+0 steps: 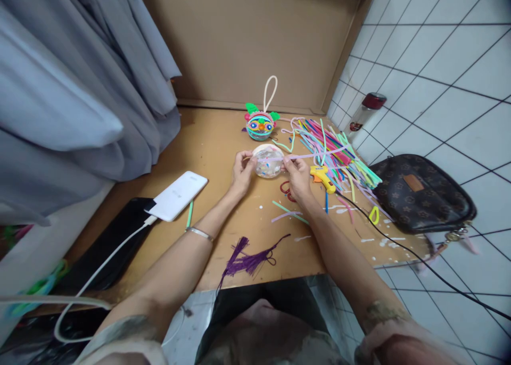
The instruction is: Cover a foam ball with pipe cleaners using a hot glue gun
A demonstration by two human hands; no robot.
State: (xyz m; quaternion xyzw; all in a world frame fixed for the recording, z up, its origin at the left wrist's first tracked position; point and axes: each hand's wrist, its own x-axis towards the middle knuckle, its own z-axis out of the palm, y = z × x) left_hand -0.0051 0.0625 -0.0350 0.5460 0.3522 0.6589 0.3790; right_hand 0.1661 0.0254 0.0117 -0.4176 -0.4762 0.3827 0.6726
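Observation:
A clear round ball (268, 169) with coloured specks and a cream band along its top sits between my two hands. Across its front runs a light purple pipe cleaner (315, 155), its free end reaching far to the right. My left hand (242, 173) pinches the strip's left end against the ball's side. On the opposite side, my right hand (297, 174) is closed on the same strip, fingertips at the ball's edge. Behind stands a finished-looking animal-faced ball (260, 126) with green ears and a cream loop (270, 92).
Many coloured pipe cleaners (335, 147) lie piled at the right. Beside them are a yellow glue gun (324, 180) with a black cord, red-handled scissors (286, 190) and a brown bag (423, 195). Purple tassels (249, 261) lie in front; a charging white phone (178, 196) is left.

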